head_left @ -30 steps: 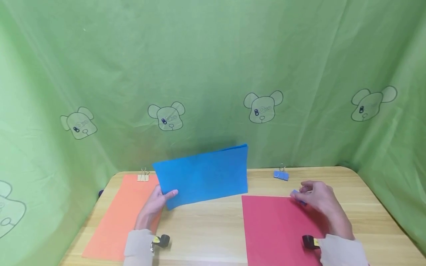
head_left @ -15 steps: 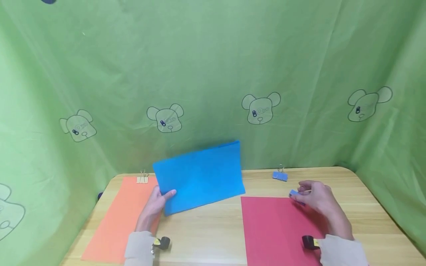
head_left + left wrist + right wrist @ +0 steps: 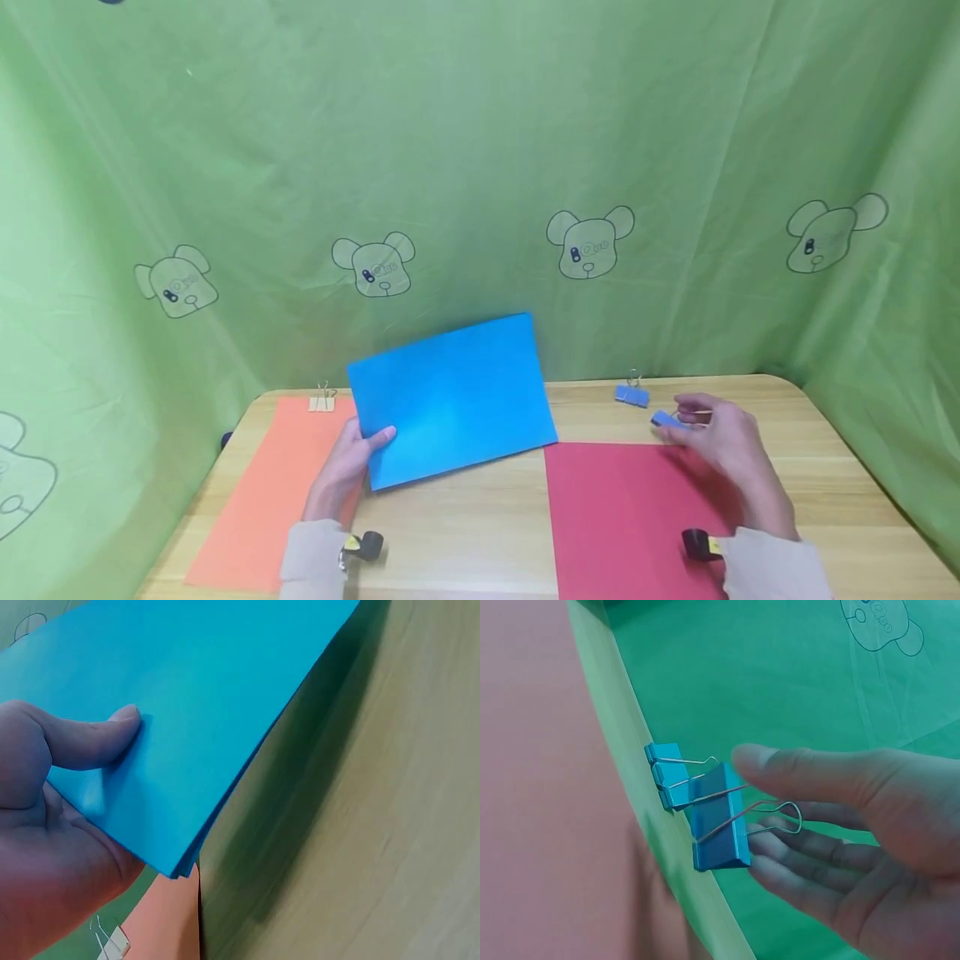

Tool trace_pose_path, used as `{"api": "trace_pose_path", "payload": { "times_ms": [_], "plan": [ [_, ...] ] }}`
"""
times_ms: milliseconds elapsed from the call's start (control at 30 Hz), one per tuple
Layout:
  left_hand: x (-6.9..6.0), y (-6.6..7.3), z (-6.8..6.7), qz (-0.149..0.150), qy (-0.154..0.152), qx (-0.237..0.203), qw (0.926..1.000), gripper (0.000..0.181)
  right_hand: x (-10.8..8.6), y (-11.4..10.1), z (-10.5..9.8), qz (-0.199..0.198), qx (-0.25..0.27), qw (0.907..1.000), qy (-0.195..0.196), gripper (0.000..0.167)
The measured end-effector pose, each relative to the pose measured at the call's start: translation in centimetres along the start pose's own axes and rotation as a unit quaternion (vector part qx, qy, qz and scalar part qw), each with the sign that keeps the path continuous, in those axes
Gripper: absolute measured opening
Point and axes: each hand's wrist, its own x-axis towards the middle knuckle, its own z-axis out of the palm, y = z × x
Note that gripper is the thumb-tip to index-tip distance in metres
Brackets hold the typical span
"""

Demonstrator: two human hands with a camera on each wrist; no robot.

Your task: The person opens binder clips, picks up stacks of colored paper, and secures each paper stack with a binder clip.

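My left hand point(image 3: 351, 454) holds a blue stack of paper point(image 3: 457, 400) by its left edge, thumb point(image 3: 94, 741) on the front and fingers behind, mostly hidden. More than one layer shows at the corner in the left wrist view. The paper is raised and tilted, its lower right corner reaching the red sheet's corner in the head view. Over the far right part of the red sheet, my right hand point(image 3: 726, 437) pinches a blue binder clip point(image 3: 720, 817) between thumb and fingers, around its wire handles. Another blue binder clip point(image 3: 632, 396) lies on the table just beyond.
Orange paper point(image 3: 273, 500) lies at the left of the wooden table point(image 3: 450, 533), with a cream binder clip point(image 3: 322, 404) at its far edge. The red sheet point(image 3: 622, 508) lies at the right. A green curtain point(image 3: 465, 150) with bear heads encloses the back and sides.
The blue paper has turned so that its face shows more fully, and its upper right corner has shifted left and slightly up. My right hand has lifted a little with the binder clip.
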Motion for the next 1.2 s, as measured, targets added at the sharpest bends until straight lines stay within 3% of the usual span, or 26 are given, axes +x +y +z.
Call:
{"api": "trace_pose_path", "payload": {
  "times_ms": [200,467,700,967,1067,1200],
  "plan": [
    [0.2,-0.2,-0.2,0.009,-0.026,-0.007,0.9996,0.059,0.0,-0.2,-0.1,0.026,0.038,0.9989,0.009,0.074],
    [0.1,-0.3,-0.1,0.008,-0.044,0.019,0.9988,0.058,0.1,-0.6,-0.4,0.018,0.084,0.9963,0.000,0.073],
    [0.2,-0.1,0.4,0.012,-0.047,0.025,0.9985,0.062,0.0,-1.2,-0.4,0.004,0.181,0.9834,0.014,0.065],
    [0.3,-0.2,0.8,-0.006,-0.018,0.052,0.9985,0.069,-0.2,-1.5,-0.4,0.004,0.233,0.9722,0.027,0.053],
    [0.4,-0.2,1.0,0.002,-0.022,0.054,0.9983,0.066,-0.2,-1.8,-0.3,0.009,0.253,0.9674,0.015,0.048],
    [0.6,-0.2,1.1,0.027,-0.054,0.035,0.9975,0.056,-0.3,-2.3,-0.1,0.018,0.297,0.9547,0.000,0.043]
  ]
}}
